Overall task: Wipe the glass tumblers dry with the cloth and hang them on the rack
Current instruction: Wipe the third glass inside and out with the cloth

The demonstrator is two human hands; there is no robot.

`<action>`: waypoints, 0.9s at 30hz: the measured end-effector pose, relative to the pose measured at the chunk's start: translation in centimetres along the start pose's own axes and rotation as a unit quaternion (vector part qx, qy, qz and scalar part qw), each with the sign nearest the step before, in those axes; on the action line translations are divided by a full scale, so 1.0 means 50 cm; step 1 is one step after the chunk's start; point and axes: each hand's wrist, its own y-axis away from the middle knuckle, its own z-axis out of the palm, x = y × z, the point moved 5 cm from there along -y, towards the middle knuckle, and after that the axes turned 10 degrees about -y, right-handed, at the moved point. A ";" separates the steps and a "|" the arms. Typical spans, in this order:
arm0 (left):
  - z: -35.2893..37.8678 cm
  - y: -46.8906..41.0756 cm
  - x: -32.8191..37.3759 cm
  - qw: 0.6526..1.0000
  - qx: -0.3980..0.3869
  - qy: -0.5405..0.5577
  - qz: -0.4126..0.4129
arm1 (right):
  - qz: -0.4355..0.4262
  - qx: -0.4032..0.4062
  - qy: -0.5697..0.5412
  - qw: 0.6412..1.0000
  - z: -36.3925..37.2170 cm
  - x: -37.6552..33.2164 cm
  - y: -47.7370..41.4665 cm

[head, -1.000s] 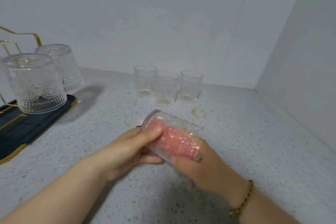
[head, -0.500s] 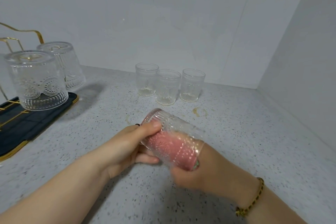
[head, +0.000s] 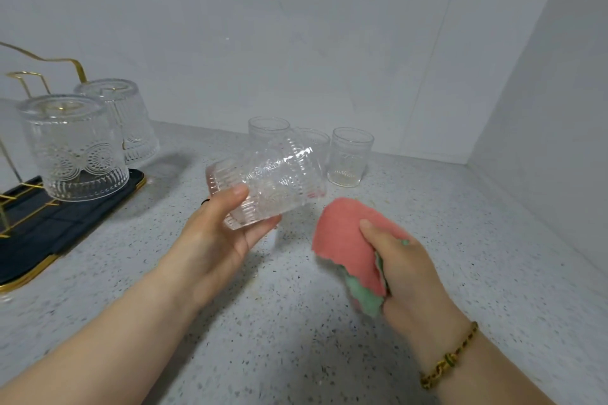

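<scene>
Left hand (head: 214, 240) grip clamped round the embossed glass tumbler (head: 266, 187), held on its side at frame centre above the counter (head: 296, 339). Right hand (head: 404, 266) grip bunched on the pink-and-green cloth (head: 342, 237) just right of the glass, not touching it. Likely step is hanging: tip it mouth-down, carry it to the rack (head: 65, 223) at frame left, lower it over a free gold prong without knocking the two hung tumblers (head: 72, 148); three upright tumblers (head: 350, 158) wait at back centre.

Counter (head: 427, 240) w/ 3 tumblers (head: 350, 158), rack (head: 65, 223)
</scene>
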 end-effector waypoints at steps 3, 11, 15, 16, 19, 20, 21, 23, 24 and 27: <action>0.019 0.004 -0.013 0.995 -0.049 -0.082 -0.013 | 0.045 -0.096 -0.042 0.993 0.027 0.023 0.006; 0.045 0.033 -0.039 0.872 -0.104 -0.478 -0.006 | -0.115 -0.104 0.050 0.987 0.022 -0.027 0.010; 0.054 0.039 -0.050 0.890 -0.120 -0.440 0.003 | -0.103 -0.098 0.040 0.989 0.023 -0.018 0.009; 0.051 0.036 -0.048 0.902 -0.098 -0.420 0.011 | -0.088 -0.077 0.020 0.993 0.014 -0.014 0.002; 0.050 0.030 -0.033 0.928 -0.044 -0.364 0.070 | 0.008 -0.033 -0.024 0.999 0.000 0.016 -0.012; 0.052 0.029 -0.027 0.931 -0.029 -0.352 0.092 | 0.040 -0.045 -0.031 0.998 0.007 0.027 -0.010; 0.052 0.028 -0.024 0.932 -0.016 -0.345 0.110 | 0.064 -0.074 -0.043 0.994 0.019 0.035 -0.005; 0.053 0.029 -0.021 0.931 -0.004 -0.341 0.129 | 0.091 -0.162 -0.072 0.980 0.050 0.046 0.012; 0.056 0.029 -0.021 0.930 -0.004 -0.344 0.133 | 0.101 -0.191 -0.077 0.973 0.059 0.052 0.019; 0.040 0.018 -0.020 0.922 0.023 -0.362 0.139 | 0.138 -0.194 -0.078 0.968 0.055 0.068 0.019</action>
